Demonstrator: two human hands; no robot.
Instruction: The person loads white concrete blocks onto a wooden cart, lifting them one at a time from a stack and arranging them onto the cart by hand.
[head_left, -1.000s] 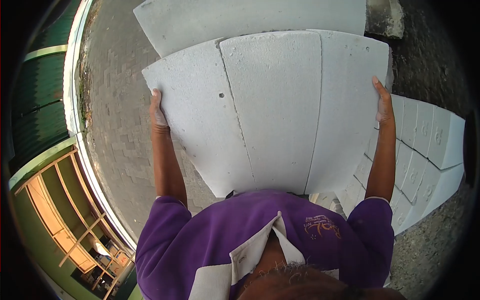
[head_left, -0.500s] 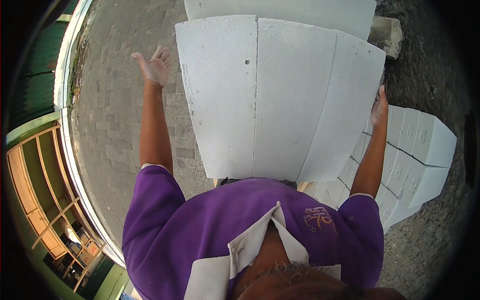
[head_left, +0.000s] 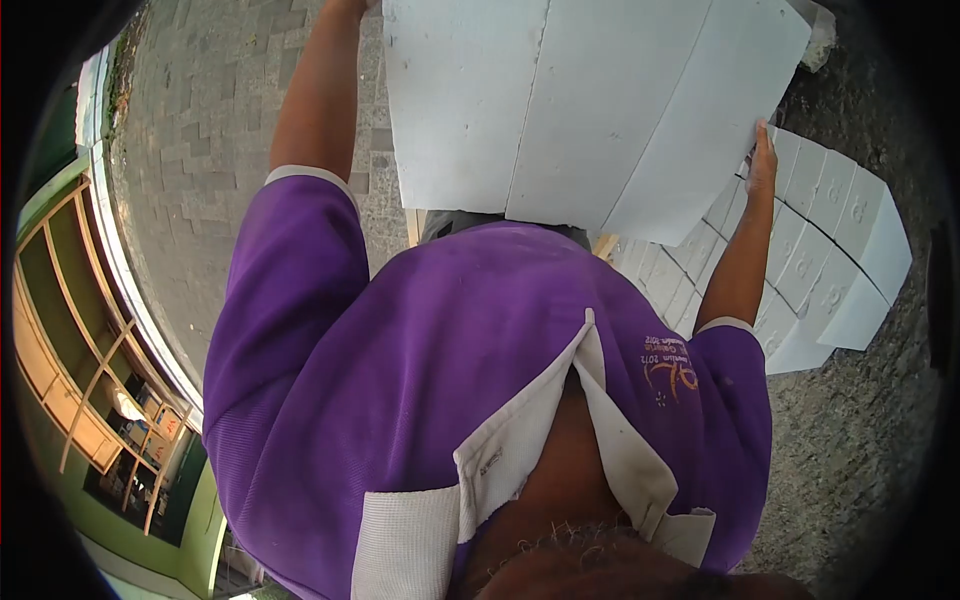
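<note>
Three large white lightweight blocks [head_left: 585, 110] lie side by side in front of my body, with narrow seams between them. My right hand [head_left: 763, 165] rests along the right edge of the outermost block, its fingers straight and pointing away from me. My left arm reaches forward past the blocks' left side. Only the wrist end of my left hand [head_left: 362, 5] shows at the top edge of the view, near the far left corner of the blocks; its fingers are out of frame.
More white blocks [head_left: 815, 215] with round marks are stacked at the right. A rough grey chunk [head_left: 820, 40] sits at the far right corner. Paving [head_left: 200, 130] runs along the left, beside a green building with wooden framing [head_left: 75, 400]. Wooden pieces [head_left: 605, 246] show under the blocks.
My view has tilted, so the blocks appear higher in the frame. My left hand, outstretched and apart from the blocks before, has gone forward to the top edge. My right hand stays at the right edge.
</note>
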